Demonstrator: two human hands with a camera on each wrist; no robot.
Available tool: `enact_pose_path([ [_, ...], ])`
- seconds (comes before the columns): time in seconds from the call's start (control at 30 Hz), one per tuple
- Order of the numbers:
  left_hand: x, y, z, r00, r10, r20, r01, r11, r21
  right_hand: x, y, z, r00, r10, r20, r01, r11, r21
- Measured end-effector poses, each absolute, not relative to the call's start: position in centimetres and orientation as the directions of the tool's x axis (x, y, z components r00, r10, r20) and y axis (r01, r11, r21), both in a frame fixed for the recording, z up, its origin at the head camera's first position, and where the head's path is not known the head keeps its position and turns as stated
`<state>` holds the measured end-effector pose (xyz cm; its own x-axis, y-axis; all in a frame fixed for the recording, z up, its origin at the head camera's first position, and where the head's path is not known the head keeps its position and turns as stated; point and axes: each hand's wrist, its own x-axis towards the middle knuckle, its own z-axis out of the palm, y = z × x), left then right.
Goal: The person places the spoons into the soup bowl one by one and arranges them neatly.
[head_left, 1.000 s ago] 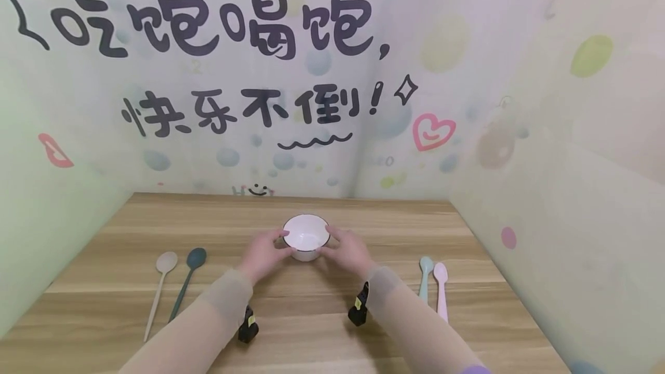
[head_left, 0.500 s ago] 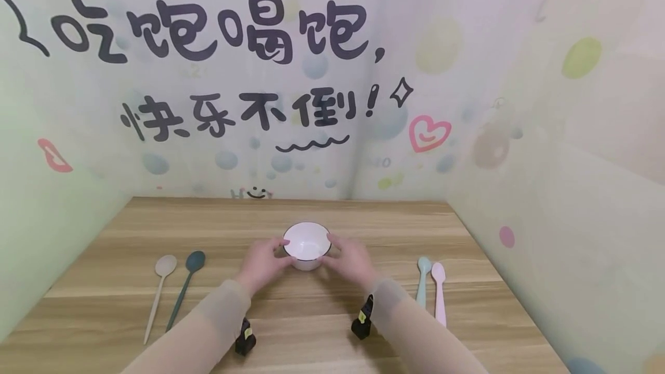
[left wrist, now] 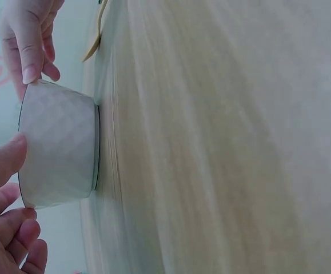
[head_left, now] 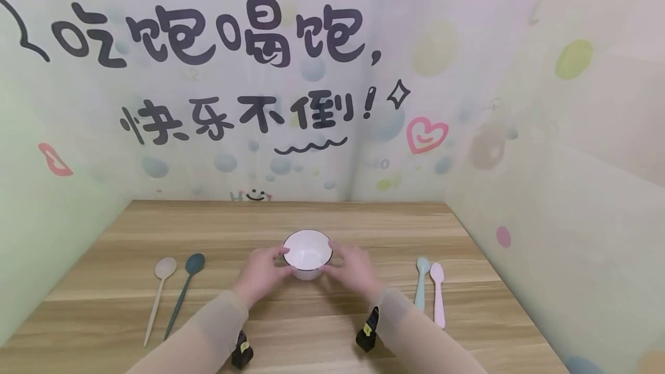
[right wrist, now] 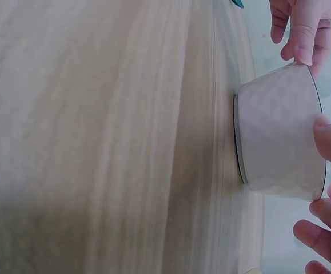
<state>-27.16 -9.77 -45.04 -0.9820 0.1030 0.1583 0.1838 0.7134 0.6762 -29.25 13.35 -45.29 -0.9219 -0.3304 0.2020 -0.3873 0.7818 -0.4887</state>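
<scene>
A white bowl [head_left: 307, 251] with a thin dark rim stands upright between the two hands, near the middle of the wooden table. From its left side the left hand [head_left: 261, 275] grips the rim, thumb at the front and fingers further back. The right hand [head_left: 357, 271] grips the opposite side in the same way. Faceted outer walls of the bowl [left wrist: 59, 145] show in the left wrist view, with its base at or very close to the tabletop; whether it touches, I cannot tell. Nothing is seen inside the bowl.
Left of the arms lie a beige spoon [head_left: 165, 269] and a dark teal spoon [head_left: 194, 264]. A light green spoon [head_left: 422, 266] and a pink spoon [head_left: 437, 275] lie on the right. Walls close off the table [head_left: 353, 218] at the back and both sides.
Both hands have drawn the bowl a little way back from the rear wall, towards the person. Their hold on it looks the same. The spoons have stayed in place, while the head view has tilted slightly.
</scene>
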Motion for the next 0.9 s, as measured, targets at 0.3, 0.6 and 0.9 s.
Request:
enact_pose_path([
  [0.3,-26.2,-9.5,-45.4,-0.975,0.106,0.197,0.212,0.723,0.658,-28.2,13.8,-45.7,-0.905,-0.358,0.227,-0.424,0.786,-0.450],
  [0.6,-24.9,-9.0,-45.3,-0.975,0.090,0.201,0.203,0.728,0.655,-27.1,14.1,-45.7,-0.911,-0.346,0.224,-0.412,0.782,-0.468],
  [0.9,-23.8,-8.7,-45.4,-0.958,0.101,0.267,0.251,0.743,0.621,-26.0,14.4,-45.6,-0.913,-0.343,0.223,-0.408,0.794,-0.450],
])
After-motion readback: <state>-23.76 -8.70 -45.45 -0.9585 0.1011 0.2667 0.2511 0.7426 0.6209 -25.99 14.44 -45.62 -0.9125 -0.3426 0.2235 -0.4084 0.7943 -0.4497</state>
